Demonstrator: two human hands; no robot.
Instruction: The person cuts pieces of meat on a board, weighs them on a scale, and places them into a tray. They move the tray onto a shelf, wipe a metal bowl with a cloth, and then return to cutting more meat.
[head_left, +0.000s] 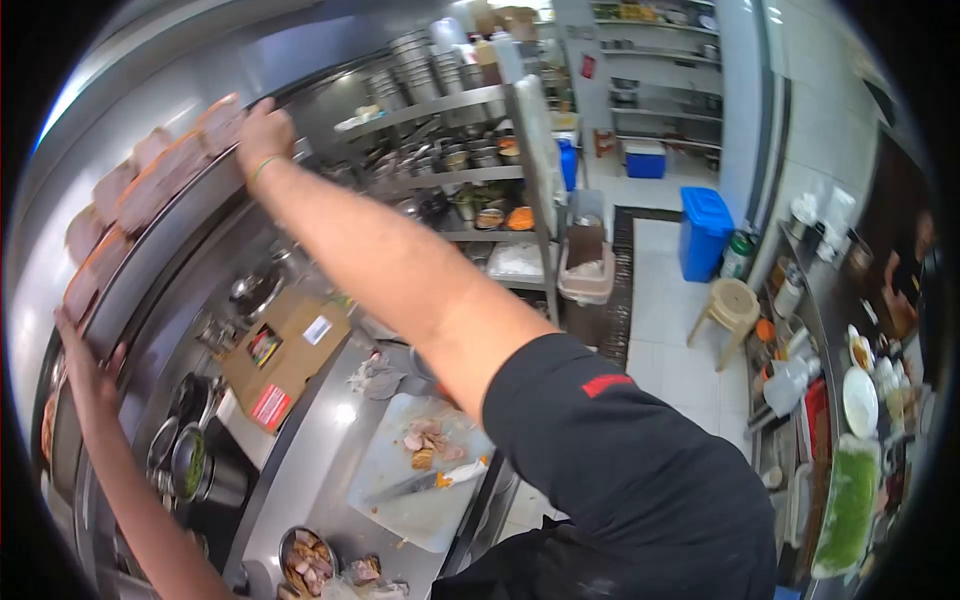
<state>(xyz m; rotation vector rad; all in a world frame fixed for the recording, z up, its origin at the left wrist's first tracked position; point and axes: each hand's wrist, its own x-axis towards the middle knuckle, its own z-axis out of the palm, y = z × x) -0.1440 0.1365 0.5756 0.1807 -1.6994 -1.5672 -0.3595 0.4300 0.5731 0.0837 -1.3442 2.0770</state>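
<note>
High on the left, a row of pinkish-brown slabs with orange edges (165, 185) lies along a steel shelf (190, 210), against a shiny metal wall. My right hand (266, 138), at the end of a raised arm, has its fingers curled at the row's far end. At the near end, my left hand (88, 365) touches the shelf edge, fingers stretched up beside the last slab and thumb apart. Below, a white cutting board (400, 510) carries cut meat pieces (428, 440) and a knife (420, 482). A bowl of meat chunks (308, 560) stands near it.
Under the shelf are a flattened cardboard piece (290, 345) and a pot with green contents (195, 465). A rack of metal containers (450, 180) stands ahead. Along the aisle are a blue bin (706, 235) and a beige stool (728, 305). Another person (905, 285) is at far right.
</note>
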